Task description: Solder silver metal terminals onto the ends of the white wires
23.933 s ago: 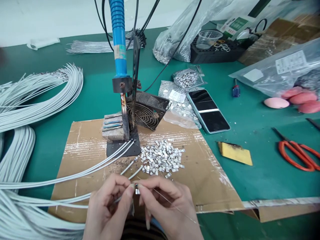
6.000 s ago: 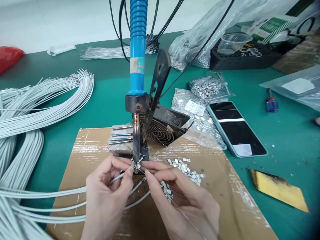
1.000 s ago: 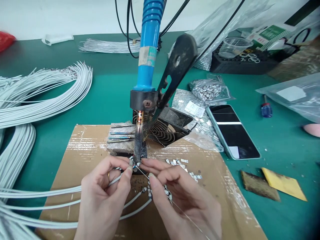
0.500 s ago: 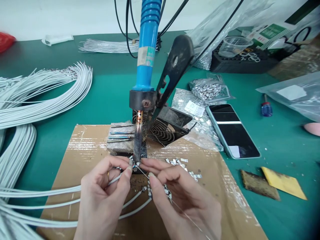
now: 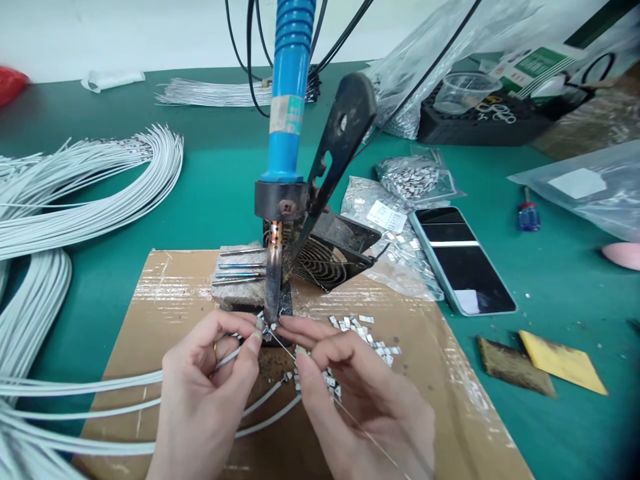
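Note:
A blue soldering iron [image 5: 286, 153] stands clamped upright in a black stand [image 5: 345, 120], its tip pointing down between my hands. Closed in a pinch, my left hand [image 5: 203, 393] holds a white cable [image 5: 231, 356] with its end just below the tip. My right hand [image 5: 373, 397] is also closed, with thin solder wire [image 5: 283, 346] between thumb and fingers, running up to the tip. Its forefinger reaches close to a tiny pale piece at the cable end; whether it touches is hard to see. Several small white-and-silver pieces [image 5: 367, 329] lie beside my right hand.
Bundles of white cables [image 5: 160, 167] lie at left. Cardboard [image 5: 165, 293] covers the work area. Behind the iron stand a small black fan [image 5: 325, 260] and a pad with spare tips [image 5: 240, 267]. A phone [image 5: 465, 260], sponges [image 5: 563, 360], a screwdriver [image 5: 529, 215] and plastic bags [image 5: 415, 177] lie at right.
The whole view has shifted slightly, so most things appear a little further left. Both hands keep nearly the same pose and grip at the iron tip.

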A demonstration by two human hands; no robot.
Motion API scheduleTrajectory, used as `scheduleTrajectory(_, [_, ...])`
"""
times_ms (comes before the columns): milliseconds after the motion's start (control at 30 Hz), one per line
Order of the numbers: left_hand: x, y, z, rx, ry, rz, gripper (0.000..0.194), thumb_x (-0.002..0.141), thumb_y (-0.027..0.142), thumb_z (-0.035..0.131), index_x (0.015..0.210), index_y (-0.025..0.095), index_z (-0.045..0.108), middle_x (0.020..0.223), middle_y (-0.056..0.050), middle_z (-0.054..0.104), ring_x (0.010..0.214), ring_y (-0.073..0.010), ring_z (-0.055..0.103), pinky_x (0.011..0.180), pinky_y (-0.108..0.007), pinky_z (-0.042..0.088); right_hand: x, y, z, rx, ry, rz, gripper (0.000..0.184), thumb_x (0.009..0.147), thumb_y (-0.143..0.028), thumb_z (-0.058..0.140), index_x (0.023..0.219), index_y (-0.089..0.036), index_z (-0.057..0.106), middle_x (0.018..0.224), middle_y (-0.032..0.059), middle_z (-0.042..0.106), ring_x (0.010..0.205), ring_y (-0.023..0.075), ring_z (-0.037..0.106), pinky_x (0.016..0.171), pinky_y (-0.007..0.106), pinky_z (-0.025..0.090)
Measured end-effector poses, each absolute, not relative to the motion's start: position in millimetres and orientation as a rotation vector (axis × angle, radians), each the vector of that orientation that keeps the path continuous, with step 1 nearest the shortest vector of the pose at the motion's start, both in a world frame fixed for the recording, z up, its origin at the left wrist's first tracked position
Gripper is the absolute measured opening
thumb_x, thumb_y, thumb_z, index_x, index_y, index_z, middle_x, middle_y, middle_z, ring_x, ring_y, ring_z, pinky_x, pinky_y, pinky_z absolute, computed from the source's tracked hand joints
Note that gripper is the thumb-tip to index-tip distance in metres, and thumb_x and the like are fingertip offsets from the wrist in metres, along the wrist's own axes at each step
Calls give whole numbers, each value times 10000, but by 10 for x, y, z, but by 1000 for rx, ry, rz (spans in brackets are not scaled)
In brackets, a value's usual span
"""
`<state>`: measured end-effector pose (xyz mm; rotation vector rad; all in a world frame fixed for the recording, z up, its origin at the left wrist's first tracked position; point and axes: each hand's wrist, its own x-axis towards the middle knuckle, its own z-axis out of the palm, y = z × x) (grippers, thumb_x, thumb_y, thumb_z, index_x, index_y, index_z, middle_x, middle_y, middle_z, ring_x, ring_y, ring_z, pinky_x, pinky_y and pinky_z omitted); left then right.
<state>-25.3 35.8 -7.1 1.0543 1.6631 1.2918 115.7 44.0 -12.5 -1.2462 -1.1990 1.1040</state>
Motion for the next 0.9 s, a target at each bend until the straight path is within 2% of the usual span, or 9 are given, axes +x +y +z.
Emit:
scheduleTrajectory(367, [-249, 344, -89, 1047, 1637, 1323, 150, 882, 119, 748, 812, 249, 772, 880, 44, 811, 709, -59, 778, 693, -49, 561, 1187, 437, -163, -1223, -1239, 1087, 204, 953, -167, 658, 790, -278, 608, 1124, -97, 823, 1035, 80, 797, 905, 131, 569])
scheduleTrajectory(567, [-224, 369, -104, 1065, 1635, 1315, 160, 882, 107, 737, 810, 246, 769, 903, 36, 818, 739, -73, 790, 720, -66, 575, 1186, 437, -168, -1222, -1232, 1076, 200, 940, -149, 665, 801, -281, 606, 1116, -103, 823, 1010, 74, 801, 866, 124, 567])
scheduleTrajectory(767, [-262, 335, -87, 1105, 1634, 1304, 149, 892, 124, 736, 814, 249, 764, 887, 36, 820, 705, -78, 777, 685, -82, 580, 1166, 432, -142, -1229, -1216, 1093, 217, 951, -144, 636, 781, -274, 599, 1100, -92, 826, 1029, 85, 798, 940, 155, 567])
scheduleTrajectory(900, [-265, 331, -82, 1101, 1649, 1305, 127, 886, 138, 747, 817, 242, 766, 897, 22, 821, 699, -88, 772, 675, -95, 587, 1163, 430, -132, -1229, -1211, 1093, 219, 945, -128, 626, 784, -273, 588, 1104, -90, 827, 996, 84, 804, 924, 157, 572])
